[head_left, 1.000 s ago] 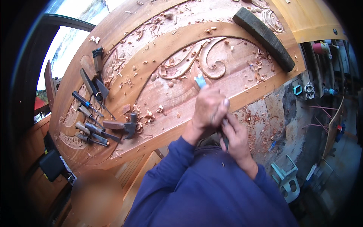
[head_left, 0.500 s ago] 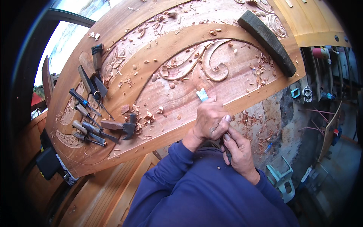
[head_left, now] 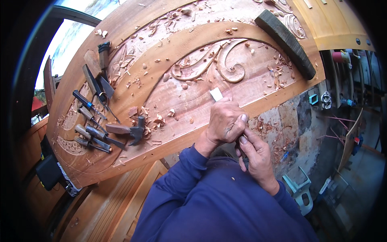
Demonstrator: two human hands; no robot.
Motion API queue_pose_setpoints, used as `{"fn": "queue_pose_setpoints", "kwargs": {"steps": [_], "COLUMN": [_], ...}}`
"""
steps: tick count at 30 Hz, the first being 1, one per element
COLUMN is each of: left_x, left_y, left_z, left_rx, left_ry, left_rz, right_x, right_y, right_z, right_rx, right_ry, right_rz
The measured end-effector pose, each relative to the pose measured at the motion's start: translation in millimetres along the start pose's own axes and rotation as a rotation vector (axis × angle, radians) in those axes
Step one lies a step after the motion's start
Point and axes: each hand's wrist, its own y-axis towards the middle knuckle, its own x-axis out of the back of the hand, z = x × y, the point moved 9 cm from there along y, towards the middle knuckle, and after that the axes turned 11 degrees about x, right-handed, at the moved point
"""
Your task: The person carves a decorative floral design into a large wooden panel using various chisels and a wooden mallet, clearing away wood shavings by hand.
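Note:
A wide chisel (head_left: 216, 94) rests its bright blade on the pink carved wooden panel (head_left: 169, 113), below a scroll relief (head_left: 230, 73). My left hand (head_left: 225, 123) is closed round the chisel near its blade. My right hand (head_left: 254, 157) grips its rear end, mostly hiding the handle, close against my body in a blue sleeve and top. Wood shavings (head_left: 159, 120) lie scattered over the panel. At the left lie several chisels and gouges (head_left: 89, 108) and a hammer (head_left: 137, 132). A long dark block (head_left: 284, 42) lies at the upper right.
Below the panel are wooden boards (head_left: 133, 189) and a black case (head_left: 47, 172) at left. At right are a pale blue plastic stool (head_left: 300, 187), a leaning board (head_left: 348, 141), spools (head_left: 340, 56) and a littered floor (head_left: 288, 125). A light yellow panel (head_left: 334, 22) lies at upper right.
Both hands have shifted slightly with the chisel, whose blade has moved a little down the panel since a second ago. The view has also shifted slightly.

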Motion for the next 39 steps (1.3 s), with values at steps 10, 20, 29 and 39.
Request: {"fn": "queue_pose_setpoints", "kwargs": {"steps": [10,20,29,39], "left_x": [7,6,-12,-40], "left_y": [10,10,37,-7], "left_z": [1,5,-60,-28], "left_rx": [0.009,-0.075,-0.362,-0.084], "left_ry": [-0.022,0.031,0.181,0.181], "left_rz": [-0.007,-0.009,-0.053,0.069], "right_x": [-4,-3,37,67], "right_y": [11,14,15,-7], "right_z": [1,-10,3,-30], "right_rx": [0.079,0.056,0.496,0.028], "right_ry": [0.043,0.062,0.135,0.082], "right_rz": [-0.012,-0.050,0.000,0.100]}}
